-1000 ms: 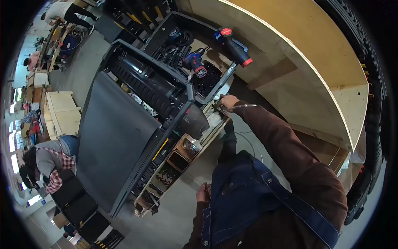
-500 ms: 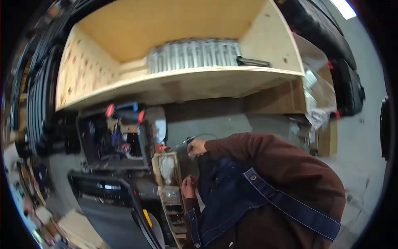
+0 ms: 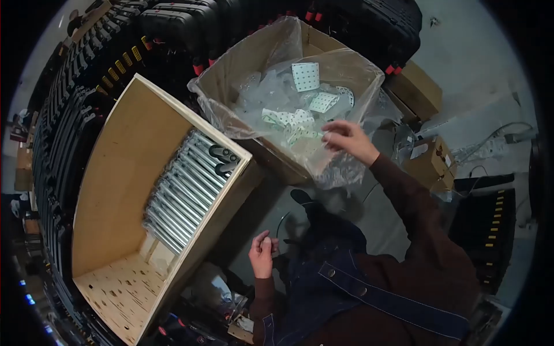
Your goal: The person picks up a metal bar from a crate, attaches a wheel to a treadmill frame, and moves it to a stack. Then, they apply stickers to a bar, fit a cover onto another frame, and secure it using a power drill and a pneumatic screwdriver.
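My right hand (image 3: 349,141) is over the near right side of a cardboard box (image 3: 283,161) lined with clear plastic (image 3: 337,173). Its fingers are apart and partly bent, and no object shows in them. Inside the box lie pieces of white dotted paper (image 3: 306,76) and crumpled clear film (image 3: 254,95). Lower down, in front of my body, my left hand (image 3: 263,254) has its fingers curled in; whether they hold anything small is hidden. It is nearest to the outer side of a plywood crate (image 3: 231,202) and touches neither the crate nor the box.
Rows of metal tubes (image 3: 184,196) and black parts (image 3: 224,161) lie in the crate. Black cases (image 3: 179,20) stand behind. At right are a small carton (image 3: 430,161) and a black panel with yellow marks (image 3: 485,230). A thin hose curves near my left hand.
My view has swung right, toward the lined box. My right hand has moved from low by my body out over that box, its fingers now apart. My left hand stays low and curled.
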The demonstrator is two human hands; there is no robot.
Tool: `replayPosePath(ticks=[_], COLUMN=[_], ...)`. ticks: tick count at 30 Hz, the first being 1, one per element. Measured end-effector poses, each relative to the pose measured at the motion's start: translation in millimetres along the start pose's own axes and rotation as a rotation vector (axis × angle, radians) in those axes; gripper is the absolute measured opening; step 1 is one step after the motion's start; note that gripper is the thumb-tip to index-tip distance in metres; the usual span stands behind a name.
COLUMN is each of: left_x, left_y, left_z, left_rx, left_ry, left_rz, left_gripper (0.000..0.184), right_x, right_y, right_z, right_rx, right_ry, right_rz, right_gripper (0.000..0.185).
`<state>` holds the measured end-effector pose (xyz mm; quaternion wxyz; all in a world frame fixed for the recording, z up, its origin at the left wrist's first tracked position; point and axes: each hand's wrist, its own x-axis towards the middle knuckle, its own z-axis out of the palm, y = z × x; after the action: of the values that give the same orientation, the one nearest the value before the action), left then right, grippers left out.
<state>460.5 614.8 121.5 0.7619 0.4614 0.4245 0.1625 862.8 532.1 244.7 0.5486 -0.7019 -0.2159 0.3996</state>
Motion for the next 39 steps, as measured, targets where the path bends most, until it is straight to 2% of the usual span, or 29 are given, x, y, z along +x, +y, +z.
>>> replayPosePath(ticks=[2, 4, 5, 7, 9, 12, 15, 18, 19, 24, 26, 27, 28, 29, 30, 32, 34, 36, 39], left_x=[31, 49, 52, 49, 39, 17, -11, -36, -41, -41, -27, -17, -5, 7, 18, 40, 48, 48, 54], left_y=[29, 54, 58, 64, 57, 50, 45, 52, 61, 104, 135, 147, 159, 167, 168, 169, 167, 168, 175], left_z=[44, 83, 95, 100, 94, 80, 60, 26, 12, -64, -90, -100, -112, -123, -133, -153, -151, -147, -146], left_rx=[0.006, 0.038, 0.032, 0.033, 0.062, 0.087, -0.036, -0.008, -0.017, 0.363, 0.547, 0.531, 0.669, 0.808, 0.796, 0.969, 0.925, 1.027, 0.920], left_ry=[0.035, -0.017, 0.056, 0.012, 0.101, 0.167, 0.314, 0.527, 0.520, 0.782, 0.842, 0.837, 0.835, 0.832, 0.835, 0.827, 0.892, 0.913, 0.961], left_rz=[-0.053, -0.034, -0.037, -0.076, -0.085, -0.098, -0.104, 0.059, 0.060, 0.435, 0.545, 0.537, 0.574, 0.611, 0.603, 0.527, 0.427, 0.369, 0.301], left_gripper=[0.032, 0.032, 0.032, 0.029, 0.030, 0.030, 0.029, 0.026, 0.026, 0.019, 0.018, 0.018, 0.018, 0.018, 0.018, 0.021, 0.023, 0.018, 0.015], right_x=[51, 79, 89, 102, 107, 103, 100, 105, 107, 117, 143, 162, 186, 214, 241, 289, 319, 333, 359], right_y=[-7, -18, -20, -17, -13, -21, -45, -67, -69, -92, -94, -85, -71, -51, -27, 24, 69, 98, 172], right_z=[-38, -43, -38, -7, 31, 81, 121, 156, 170, 265, 318, 344, 368, 389, 407, 428, 426, 419, 402], right_rx=[-0.021, 0.114, 0.154, 0.189, 0.183, 0.157, 0.061, -0.082, -0.085, -0.291, -0.509, -0.628, -0.742, -0.924, -1.108, -1.510, -1.651, -1.714, -1.800], right_ry=[0.171, 0.176, 0.111, 0.003, -0.228, -0.428, -0.601, -0.649, -0.653, -0.825, -0.868, -0.839, -0.807, -0.796, -0.788, -0.770, -0.769, -0.772, -0.833], right_rz=[-0.053, -0.053, -0.029, 0.012, 0.022, -0.001, -0.101, -0.213, -0.260, -0.479, -0.545, -0.595, -0.649, -0.637, -0.621, -0.465, -0.372, -0.222, 0.011], right_gripper=[0.032, 0.029, 0.029, 0.028, 0.028, 0.028, 0.027, 0.025, 0.024, 0.027, 0.027, 0.030, 0.032, 0.034, 0.035, 0.033, 0.030, 0.031, 0.036])
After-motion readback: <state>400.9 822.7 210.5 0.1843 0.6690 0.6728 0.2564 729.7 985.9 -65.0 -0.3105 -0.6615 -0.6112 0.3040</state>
